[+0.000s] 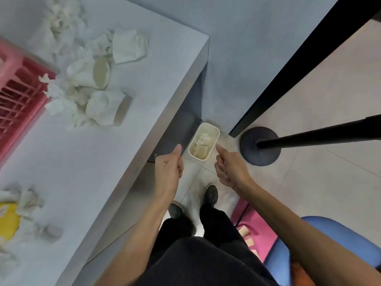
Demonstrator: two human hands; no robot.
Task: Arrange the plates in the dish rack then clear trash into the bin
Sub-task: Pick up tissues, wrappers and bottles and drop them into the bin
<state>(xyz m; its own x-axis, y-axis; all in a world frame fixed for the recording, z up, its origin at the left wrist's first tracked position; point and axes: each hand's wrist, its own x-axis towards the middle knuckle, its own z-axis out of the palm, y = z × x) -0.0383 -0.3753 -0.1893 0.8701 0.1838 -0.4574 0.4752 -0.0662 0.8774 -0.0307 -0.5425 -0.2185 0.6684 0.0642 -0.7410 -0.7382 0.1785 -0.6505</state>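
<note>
A cream rectangular bin (214, 132) stands on the floor by the table's corner, with pale crumpled trash inside. My left hand (169, 168) and my right hand (231, 168) hang on either side just in front of it, thumbs pointing toward it, fingers loosely curled under. Nothing shows in either hand. On the grey table (86, 162) lie several paper cups (99, 73) on their sides among crumpled white tissues (61, 104). The pink dish rack (18, 96) sits at the table's left edge. More tissues (26, 201) and a yellow object (8, 221) lie near the front left.
A black stand's round base (250, 159) and its pole (319, 135) sit on the tiled floor right of the bin. A dark panel edge (288, 79) runs up to the right. A blue chair (334, 240) and a pink item (253, 228) are at my lower right. My shoes stand below the hands.
</note>
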